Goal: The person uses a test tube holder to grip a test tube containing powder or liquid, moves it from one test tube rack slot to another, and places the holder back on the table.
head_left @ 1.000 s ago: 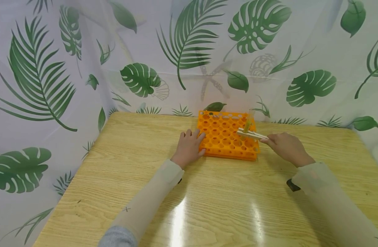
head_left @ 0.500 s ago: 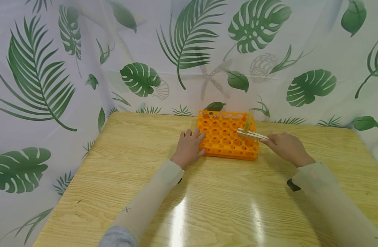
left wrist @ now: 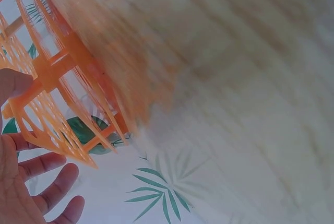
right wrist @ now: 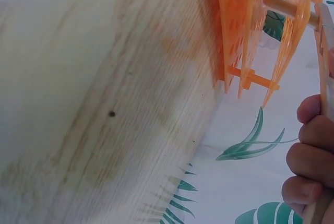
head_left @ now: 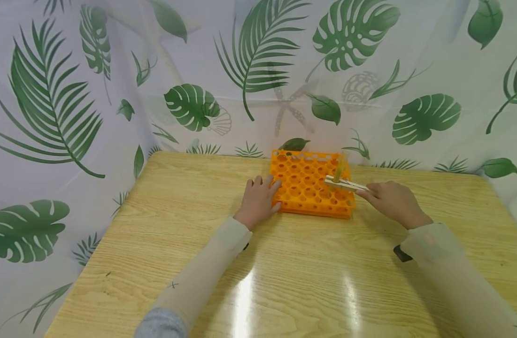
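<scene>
An orange test tube rack (head_left: 300, 192) with rows of round holes stands at the back of the table. At its left end is my left hand (head_left: 258, 202), with the thumb and index finger gripping the front corner and the other fingers loosely spread, as the left wrist view shows. My right hand (head_left: 393, 202) grips a wooden test tube holder (head_left: 347, 184) by its handle. The holder's jaws are around a glass test tube (head_left: 339, 171) with yellow-green liquid, at the rack's right side. In the right wrist view the lower part of the tube (right wrist: 282, 6) reaches inside the rack.
The wood-grain table (head_left: 199, 263) extends in front of the rack and to both sides. A white cloth with green leaves (head_left: 190, 56) hangs close behind the rack and along the left.
</scene>
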Demonstrator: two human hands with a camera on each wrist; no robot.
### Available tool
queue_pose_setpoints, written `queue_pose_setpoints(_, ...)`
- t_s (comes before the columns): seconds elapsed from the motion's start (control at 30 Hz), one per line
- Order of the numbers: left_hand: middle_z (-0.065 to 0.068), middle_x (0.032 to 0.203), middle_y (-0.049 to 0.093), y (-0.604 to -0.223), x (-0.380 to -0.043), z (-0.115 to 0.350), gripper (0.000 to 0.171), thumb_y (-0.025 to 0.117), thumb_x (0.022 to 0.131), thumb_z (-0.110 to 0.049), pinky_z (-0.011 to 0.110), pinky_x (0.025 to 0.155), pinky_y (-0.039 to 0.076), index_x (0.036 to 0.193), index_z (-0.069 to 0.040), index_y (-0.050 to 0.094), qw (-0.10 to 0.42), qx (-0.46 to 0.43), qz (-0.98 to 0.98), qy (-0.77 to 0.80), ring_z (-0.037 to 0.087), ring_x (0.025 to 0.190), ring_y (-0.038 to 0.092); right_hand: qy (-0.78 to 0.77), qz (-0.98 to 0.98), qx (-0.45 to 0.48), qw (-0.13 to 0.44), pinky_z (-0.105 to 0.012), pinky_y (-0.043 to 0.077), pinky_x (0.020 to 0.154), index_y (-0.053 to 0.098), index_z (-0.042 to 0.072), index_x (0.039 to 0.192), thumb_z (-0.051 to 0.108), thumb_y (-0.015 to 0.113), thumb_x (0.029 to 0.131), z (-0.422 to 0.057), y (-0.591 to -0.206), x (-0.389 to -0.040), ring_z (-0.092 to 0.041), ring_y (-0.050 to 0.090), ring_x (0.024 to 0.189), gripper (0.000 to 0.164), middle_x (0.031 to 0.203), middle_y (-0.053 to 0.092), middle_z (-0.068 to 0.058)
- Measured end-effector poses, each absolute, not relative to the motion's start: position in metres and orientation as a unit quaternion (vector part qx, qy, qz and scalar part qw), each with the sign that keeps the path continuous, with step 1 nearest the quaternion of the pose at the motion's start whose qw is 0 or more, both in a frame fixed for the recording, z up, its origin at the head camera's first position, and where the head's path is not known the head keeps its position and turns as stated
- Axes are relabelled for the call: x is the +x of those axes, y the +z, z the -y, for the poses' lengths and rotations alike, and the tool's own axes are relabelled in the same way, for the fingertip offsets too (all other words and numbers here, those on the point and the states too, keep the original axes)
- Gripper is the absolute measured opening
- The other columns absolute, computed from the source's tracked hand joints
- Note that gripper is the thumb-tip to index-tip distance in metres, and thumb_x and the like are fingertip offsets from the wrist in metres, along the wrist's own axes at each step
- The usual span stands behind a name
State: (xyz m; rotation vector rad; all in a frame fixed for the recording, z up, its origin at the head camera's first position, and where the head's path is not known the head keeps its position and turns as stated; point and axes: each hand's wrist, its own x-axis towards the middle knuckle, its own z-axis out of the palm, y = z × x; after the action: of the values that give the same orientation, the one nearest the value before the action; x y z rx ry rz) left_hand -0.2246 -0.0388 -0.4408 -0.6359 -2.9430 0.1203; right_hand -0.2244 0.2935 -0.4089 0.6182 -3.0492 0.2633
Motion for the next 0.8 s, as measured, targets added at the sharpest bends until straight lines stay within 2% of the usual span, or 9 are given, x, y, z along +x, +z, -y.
queue_pose_setpoints(0.3,0.002,0.139,0.045,-0.4404,-0.2244,0.0386,0.052,0.051,0.092,-0.05,0.039,0.088,0.039,0.136,-0.022,0.042,0.058,-0.21,0.975,0.039,0.026,0.108,0.049,0.078,0.975,0.206,0.027,-0.026,0.024,0.045,0.045,0.015,0.063,0.037,0.052,0.095,-0.2946,-0.4118,-0.2258,-0.011,0.028,0.044,0.039,0.05,0.032,0.003)
queue_pose_setpoints(0.8,0.003,0.139,0.045,-0.4411,-0.2248,0.0382,0.052,0.051,0.092,-0.049,0.04,0.09,0.04,0.135,-0.022,0.042,0.06,-0.21,0.975,0.036,0.026,0.11,0.049,0.077,0.976,0.203,0.014,-0.026,0.024,0.045,0.048,0.013,0.067,0.034,0.055,0.094,-0.2944,-0.4074,-0.2262,-0.013,0.029,0.045,0.035,0.052,0.034,0.001)
